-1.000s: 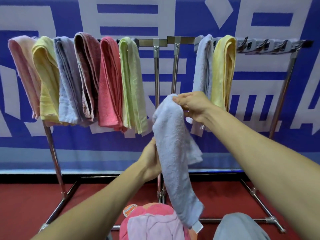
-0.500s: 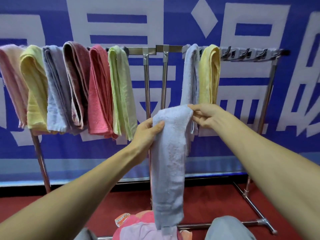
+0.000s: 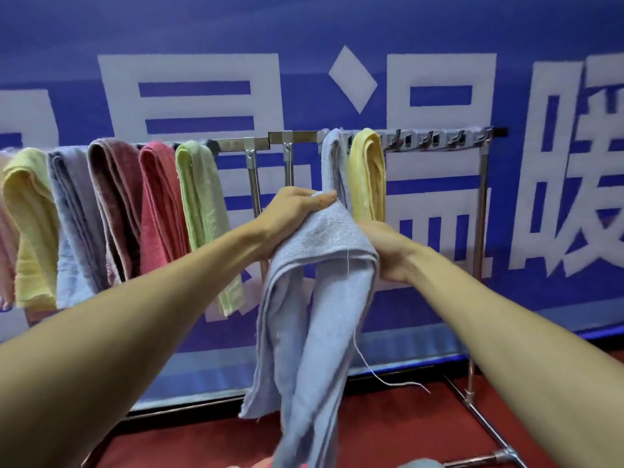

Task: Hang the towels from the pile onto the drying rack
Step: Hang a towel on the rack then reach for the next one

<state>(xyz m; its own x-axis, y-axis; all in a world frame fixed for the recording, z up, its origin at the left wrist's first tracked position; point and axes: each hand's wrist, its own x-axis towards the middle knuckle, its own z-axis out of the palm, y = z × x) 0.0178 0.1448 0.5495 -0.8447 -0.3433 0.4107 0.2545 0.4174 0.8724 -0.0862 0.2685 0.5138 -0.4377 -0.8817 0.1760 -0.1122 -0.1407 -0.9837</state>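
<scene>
A light blue towel (image 3: 314,319) hangs folded over between my two hands, in front of the metal drying rack (image 3: 270,140). My left hand (image 3: 290,217) grips its top fold from the left, thumb on top. My right hand (image 3: 385,248) holds the fold from the right, its fingers hidden under the cloth. The towel's two ends dangle down to the bottom edge of the view, with a loose thread trailing. Several towels hang on the rack's left half (image 3: 199,211), and a blue one (image 3: 332,163) and a yellow one (image 3: 366,173) hang right of the middle posts.
A row of metal hooks (image 3: 435,138) runs along the rack's bare right end. A blue banner with white characters (image 3: 439,79) stands behind the rack. The floor (image 3: 405,427) is red. A bit of pink cloth (image 3: 263,464) shows at the bottom edge.
The towel has been lifted and doubled over at its top. My left hand moved from its side up onto the fold, and my right hand went under it. The view tilted up.
</scene>
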